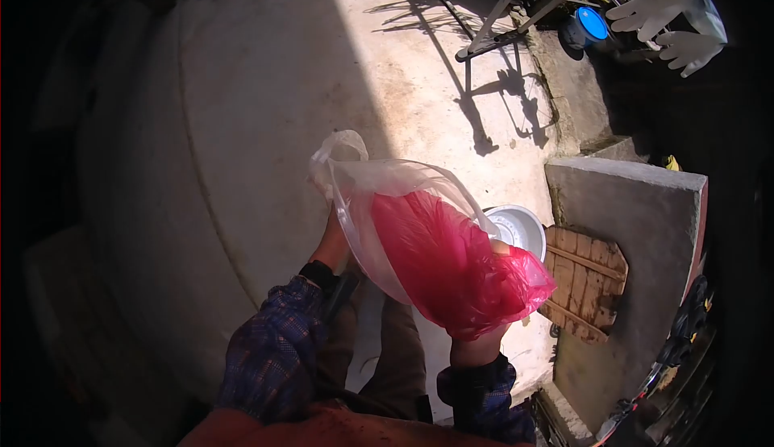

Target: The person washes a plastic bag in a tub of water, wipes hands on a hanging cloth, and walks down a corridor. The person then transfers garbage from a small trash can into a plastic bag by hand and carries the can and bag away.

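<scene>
A clear plastic bag [379, 174] with a red plastic bag [439, 257] inside or against it spans the space between my two hands. My left hand [324, 174] is closed on the clear bag's handle at its upper left end; the plastic partly veils the fingers. At the right end, my right hand [500, 249] is mostly covered by the red plastic, with only a bit of skin showing. Its fingers are hidden, so their hold cannot be made out.
Behind the bags at the right is a white basin [522, 228], beside a wooden board [584, 282] and a low concrete wall [629, 205]. Farther off stand a metal frame [492, 44], a blue-lidded bucket [591, 24] and hanging white gloves [653, 12]. Concrete floor [266, 108] lies ahead.
</scene>
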Tool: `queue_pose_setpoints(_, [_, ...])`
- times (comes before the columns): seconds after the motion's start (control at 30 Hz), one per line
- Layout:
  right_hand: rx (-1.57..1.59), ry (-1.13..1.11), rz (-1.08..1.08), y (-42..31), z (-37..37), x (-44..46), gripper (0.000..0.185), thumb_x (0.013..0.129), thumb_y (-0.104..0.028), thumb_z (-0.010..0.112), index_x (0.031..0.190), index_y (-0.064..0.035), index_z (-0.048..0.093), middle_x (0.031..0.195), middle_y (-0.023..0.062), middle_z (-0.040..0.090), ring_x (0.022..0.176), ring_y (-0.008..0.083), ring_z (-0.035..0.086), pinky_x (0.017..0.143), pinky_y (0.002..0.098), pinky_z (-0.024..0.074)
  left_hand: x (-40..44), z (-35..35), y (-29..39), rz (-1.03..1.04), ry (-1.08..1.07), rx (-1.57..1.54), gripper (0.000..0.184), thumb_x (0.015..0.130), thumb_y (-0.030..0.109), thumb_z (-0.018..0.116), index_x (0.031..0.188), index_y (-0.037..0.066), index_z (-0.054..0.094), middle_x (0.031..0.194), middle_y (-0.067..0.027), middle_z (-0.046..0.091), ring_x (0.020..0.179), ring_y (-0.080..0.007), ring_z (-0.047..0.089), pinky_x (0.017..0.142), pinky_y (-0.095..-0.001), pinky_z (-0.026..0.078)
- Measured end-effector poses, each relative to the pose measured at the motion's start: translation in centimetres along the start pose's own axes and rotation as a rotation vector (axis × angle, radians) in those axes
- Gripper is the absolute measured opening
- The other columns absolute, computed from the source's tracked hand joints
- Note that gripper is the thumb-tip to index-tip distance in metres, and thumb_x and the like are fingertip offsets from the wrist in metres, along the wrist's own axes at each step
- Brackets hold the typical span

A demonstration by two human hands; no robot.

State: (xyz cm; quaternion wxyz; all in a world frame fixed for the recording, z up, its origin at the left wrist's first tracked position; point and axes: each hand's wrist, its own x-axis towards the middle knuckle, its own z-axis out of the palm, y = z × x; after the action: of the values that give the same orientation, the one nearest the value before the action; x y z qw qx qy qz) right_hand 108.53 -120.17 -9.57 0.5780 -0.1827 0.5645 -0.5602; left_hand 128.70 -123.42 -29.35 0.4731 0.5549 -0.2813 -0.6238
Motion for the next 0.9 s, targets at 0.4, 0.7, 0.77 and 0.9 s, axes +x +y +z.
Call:
queue_pose_setpoints(0.4, [-0.123, 0.159, -0.445, -5.7, -5.2, 0.1, 0.027, 0.099, -0.022, 0.046, 0.119, -0.0039, 0.051, 0.109, 0.0096, 0.059, 0.098, 0.0236, 0.059, 0.085, 0.0381, 0.0513, -0.7, 1.4, -3.7, -0.28, -0.326, -0.342, 0.031, 0.099, 0.025, 0.052, 0.121, 0.004, 0.055, 0.111, -0.0084, 0.062, 0.102, -0.0179, 0.06, 0.087, -0.0338, 0.053])
queue_pose_setpoints(0.7, [-0.272, 0.168, -0.451, -3.3, -4.5, -3.0, 0.031, 0.098, -0.023, 0.049, 0.121, -0.0026, 0.05, 0.111, 0.0111, 0.059, 0.099, 0.0241, 0.06, 0.087, 0.0383, 0.0506, -2.9, 6.5, -4.3, -0.069, -0.412, -0.109, 0.034, 0.094, 0.019, 0.057, 0.124, 0.004, 0.052, 0.113, -0.0124, 0.061, 0.103, -0.0241, 0.059, 0.09, -0.0354, 0.05])
queue_pose_setpoints(0.77, [-0.292, 0.19, -0.483, -2.7, -4.8, -2.5, 0.032, 0.098, -0.023, 0.049, 0.122, -0.0023, 0.05, 0.112, 0.0114, 0.059, 0.099, 0.0242, 0.06, 0.088, 0.0384, 0.0504, -3.5, 7.2, -4.6, -0.044, -0.471, -0.005, 0.034, 0.093, 0.019, 0.057, 0.122, 0.003, 0.052, 0.11, -0.0137, 0.062, 0.102, -0.026, 0.06, 0.089, -0.0363, 0.05])
queue_pose_setpoints(0.9, [-0.348, 0.288, -0.603, -2.8, -5.7, -2.1, 0.034, 0.097, -0.024, 0.05, 0.123, -0.0017, 0.05, 0.113, 0.0121, 0.059, 0.099, 0.0244, 0.06, 0.088, 0.0385, 0.0501, -4.4, 6.7, -5.6, 0.024, -0.517, 0.217, 0.034, 0.091, 0.018, 0.059, 0.12, 0.002, 0.051, 0.106, -0.0165, 0.063, 0.099, -0.0299, 0.061, 0.086, -0.038, 0.051])
